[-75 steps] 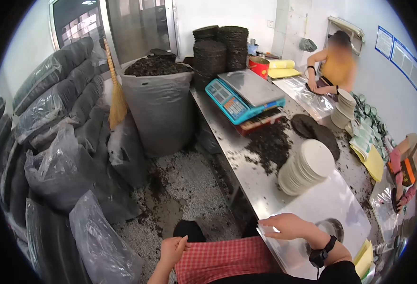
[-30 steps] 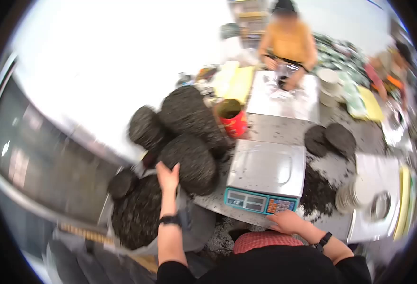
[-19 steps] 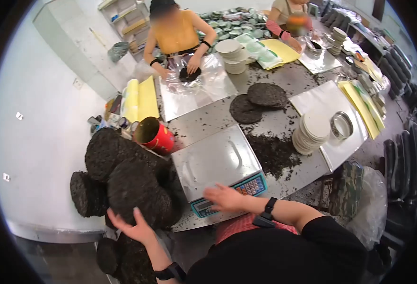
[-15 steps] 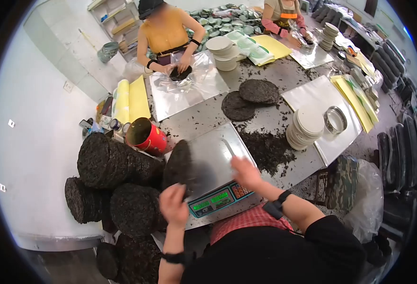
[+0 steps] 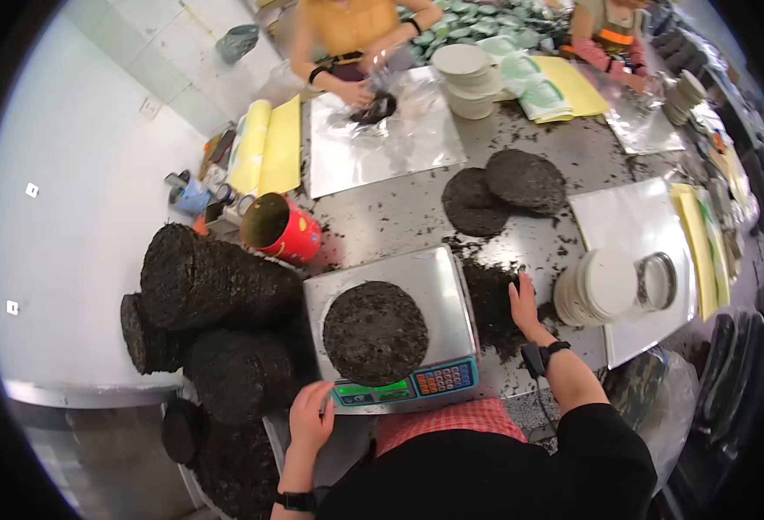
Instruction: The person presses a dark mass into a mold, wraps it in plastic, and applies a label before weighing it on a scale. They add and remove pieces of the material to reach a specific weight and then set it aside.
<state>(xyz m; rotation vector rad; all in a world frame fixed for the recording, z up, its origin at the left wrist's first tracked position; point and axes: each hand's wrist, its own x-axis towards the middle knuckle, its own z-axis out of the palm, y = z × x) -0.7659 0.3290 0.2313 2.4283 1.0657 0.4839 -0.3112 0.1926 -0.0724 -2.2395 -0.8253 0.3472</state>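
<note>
Disc (image 5: pixel 375 334) | flat on scale (image 5: pixel 448 299) | round face up | left hand (image 5: pixel 310 419) near

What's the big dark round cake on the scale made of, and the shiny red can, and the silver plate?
The dark-brown round cake looks like pressed dry leaves, maybe tea: matt, rough and flaky. The round red can is perhaps painted metal: glossy, with a thin rim. The scale's flat silver plate seems to be smooth steel, because it reflects light.
</note>
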